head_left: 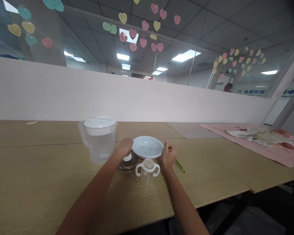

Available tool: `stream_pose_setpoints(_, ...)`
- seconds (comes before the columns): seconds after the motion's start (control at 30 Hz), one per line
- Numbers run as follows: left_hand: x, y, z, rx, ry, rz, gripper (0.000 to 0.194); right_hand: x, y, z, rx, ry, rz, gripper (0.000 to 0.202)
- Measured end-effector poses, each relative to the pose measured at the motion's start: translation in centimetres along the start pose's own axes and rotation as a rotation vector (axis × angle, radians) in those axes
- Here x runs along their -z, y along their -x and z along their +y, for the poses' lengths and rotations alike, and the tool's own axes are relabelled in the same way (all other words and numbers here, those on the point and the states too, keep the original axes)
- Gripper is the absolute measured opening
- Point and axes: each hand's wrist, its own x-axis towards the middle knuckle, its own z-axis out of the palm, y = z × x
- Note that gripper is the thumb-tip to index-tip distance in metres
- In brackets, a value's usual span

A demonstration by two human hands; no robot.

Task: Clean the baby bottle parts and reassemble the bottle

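A white oval bowl (147, 155) sits on the table between my hands. My left hand (124, 147) is closed at its left rim, with the fingertips mostly hidden. At the right rim, my right hand (169, 156) pinches a thin wire-like rod (152, 148) that lies across the bowl; a yellow piece shows at the hand. Below my left hand is a round, dark see-through dish (134, 163) with a white ring-shaped part (127, 157) on it. A clear baby bottle (148, 169) with two white handles stands uncapped in front of the bowl.
Left of the hands stands a clear plastic pitcher (100, 147) with a white lid. A green handle (180, 166) lies beside my right hand. Pink cloth (279, 156) with crumpled fabric (262, 136) covers the table's right end. A low white wall (137, 101) runs behind.
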Motion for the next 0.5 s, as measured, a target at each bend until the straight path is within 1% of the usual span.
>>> stream_pose_setpoints(0.07, 1.5, 0.4, 0.0, 0.008, -0.048, 0.061, 0.016, 0.0, 0.3, 0.0, 0.135, 0.004, -0.012, 0.047)
stream_pose_setpoints(0.13, 2.9, 0.8, 0.4, -0.006, -0.065, 0.152, 0.019, 0.0, 0.5, 0.0, 0.335, -0.004, -0.033, 0.046)
stream_pose_setpoints(0.2, 3.7, 1.0, 1.2, -0.098, 0.0, 0.27, 0.022, 0.0, 0.7, -0.2, 0.55, -0.024, -0.062, 0.041)
stream_pose_setpoints(0.27, 3.6, 0.9, 2.4, -0.243, 0.124, 0.349, 0.023, 0.0, 0.8, -0.4, 0.721, -0.047, -0.076, 0.038)
stream_pose_setpoints(0.33, 2.9, 0.7, 3.6, -0.363, 0.234, 0.379, 0.023, 0.0, 0.9, -0.8, 0.831, -0.064, -0.063, 0.041)
stream_pose_setpoints(0.43, 1.7, 0.5, 5.2, -0.465, 0.295, 0.389, 0.021, 0.0, 0.8, -1.4, 0.922, -0.076, -0.028, 0.048)
stream_pose_setpoints(0.5, 1.4, 0.5, 5.9, -0.513, 0.299, 0.382, 0.021, 0.1, 0.7, -1.6, 0.937, -0.071, 0.006, 0.046)
